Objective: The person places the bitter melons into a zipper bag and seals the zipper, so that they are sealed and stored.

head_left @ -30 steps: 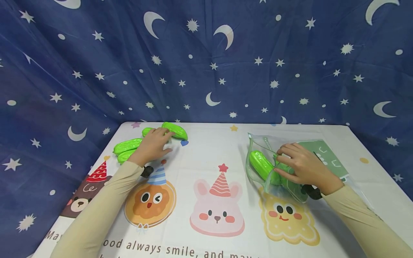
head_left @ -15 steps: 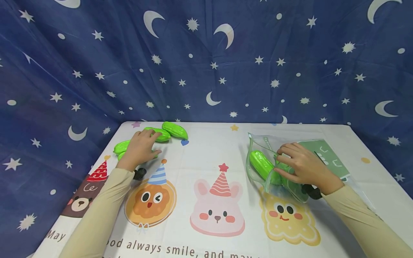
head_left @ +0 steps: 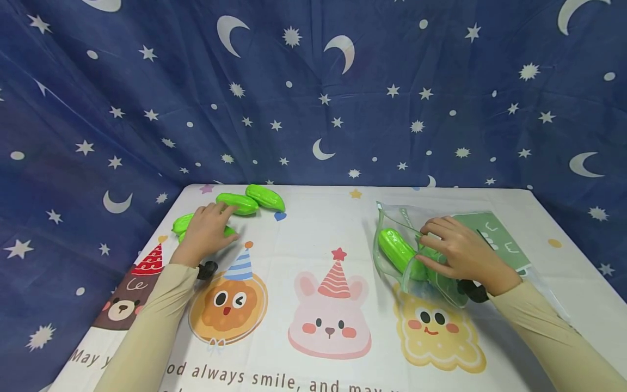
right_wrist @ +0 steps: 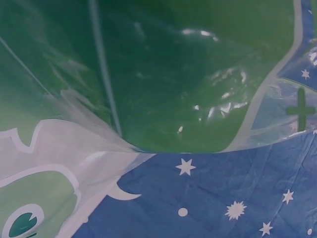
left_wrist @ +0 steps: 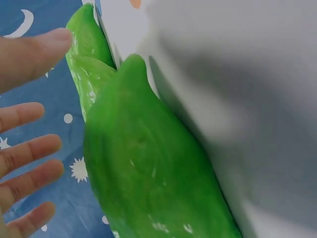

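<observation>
My left hand (head_left: 204, 231) is over a pair of glossy green toy cucumbers (head_left: 182, 223) at the table's left, partly covering them. In the left wrist view its fingers (left_wrist: 37, 148) are spread, with a large cucumber (left_wrist: 148, 163) beside them and nothing gripped. Two more cucumbers lie just beyond the hand, one nearer (head_left: 239, 203) and one farther right (head_left: 266, 197). My right hand (head_left: 458, 253) holds the edge of a clear zip bag (head_left: 387, 215), thumb and fingers bent at its mouth. Inside the bag lies a green cucumber (head_left: 398, 249); the bag's far part is hidden by the hand.
A white tablecloth (head_left: 313, 250) with printed cartoon faces covers the table. The bag's green printed panel (head_left: 495, 239) lies right of the right hand. A dark blue curtain (head_left: 313, 109) with stars and moons stands behind the table.
My left hand has moved left and toward me, off the far cucumbers and over the left pair. The right hand and the bag have stayed in place.
</observation>
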Demonstrator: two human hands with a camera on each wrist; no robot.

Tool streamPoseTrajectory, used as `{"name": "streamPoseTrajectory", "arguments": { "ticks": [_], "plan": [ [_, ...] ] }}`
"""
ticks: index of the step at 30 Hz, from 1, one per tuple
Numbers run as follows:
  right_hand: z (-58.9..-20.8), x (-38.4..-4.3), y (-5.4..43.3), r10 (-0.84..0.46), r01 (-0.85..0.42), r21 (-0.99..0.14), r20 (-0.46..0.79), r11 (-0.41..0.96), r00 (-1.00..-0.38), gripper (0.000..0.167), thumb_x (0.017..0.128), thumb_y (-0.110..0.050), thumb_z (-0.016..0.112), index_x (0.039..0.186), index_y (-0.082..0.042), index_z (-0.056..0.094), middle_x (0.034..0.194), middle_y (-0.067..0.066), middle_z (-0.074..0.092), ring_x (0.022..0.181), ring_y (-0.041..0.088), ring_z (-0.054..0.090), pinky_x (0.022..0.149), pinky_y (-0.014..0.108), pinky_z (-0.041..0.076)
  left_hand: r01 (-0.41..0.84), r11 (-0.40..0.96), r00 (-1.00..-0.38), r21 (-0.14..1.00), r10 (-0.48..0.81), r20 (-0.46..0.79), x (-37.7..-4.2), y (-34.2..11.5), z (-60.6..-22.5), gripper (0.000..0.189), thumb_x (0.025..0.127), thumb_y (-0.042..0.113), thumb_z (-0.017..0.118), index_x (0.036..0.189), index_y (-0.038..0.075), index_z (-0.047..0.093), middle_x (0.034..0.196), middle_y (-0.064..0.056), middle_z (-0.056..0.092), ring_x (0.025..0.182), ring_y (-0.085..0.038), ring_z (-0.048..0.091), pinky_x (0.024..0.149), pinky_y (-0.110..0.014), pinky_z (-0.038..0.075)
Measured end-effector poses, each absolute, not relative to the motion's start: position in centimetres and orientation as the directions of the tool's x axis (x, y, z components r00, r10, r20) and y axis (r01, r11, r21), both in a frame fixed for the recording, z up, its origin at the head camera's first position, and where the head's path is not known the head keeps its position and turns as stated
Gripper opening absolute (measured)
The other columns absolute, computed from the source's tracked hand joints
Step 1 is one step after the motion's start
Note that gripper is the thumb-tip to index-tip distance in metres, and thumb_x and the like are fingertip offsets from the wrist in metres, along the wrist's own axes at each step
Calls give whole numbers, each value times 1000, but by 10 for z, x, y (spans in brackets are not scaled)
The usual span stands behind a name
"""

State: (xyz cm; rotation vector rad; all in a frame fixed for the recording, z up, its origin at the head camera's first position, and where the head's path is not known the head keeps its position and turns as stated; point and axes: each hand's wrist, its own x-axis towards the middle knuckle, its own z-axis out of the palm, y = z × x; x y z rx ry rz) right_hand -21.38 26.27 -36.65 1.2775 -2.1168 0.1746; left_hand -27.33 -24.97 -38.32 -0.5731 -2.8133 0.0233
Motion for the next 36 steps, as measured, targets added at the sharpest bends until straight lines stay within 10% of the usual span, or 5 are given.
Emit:
{"name": "streamPoseTrajectory", "arguments": {
  "ticks": [36],
  "plan": [
    [-365, -214, 261, -737, -833, 224, 615, 505, -281, 47, 97, -44, 39, 78, -9, 65, 81, 7, 61, 82, 27, 57, 69, 42, 46, 269, 961, -950, -68, 276, 148, -258, -297, -385, 72, 71, 37, 77, 127, 2, 50, 119, -25, 53, 111, -41, 47, 96, -59, 36]
  ]
}}
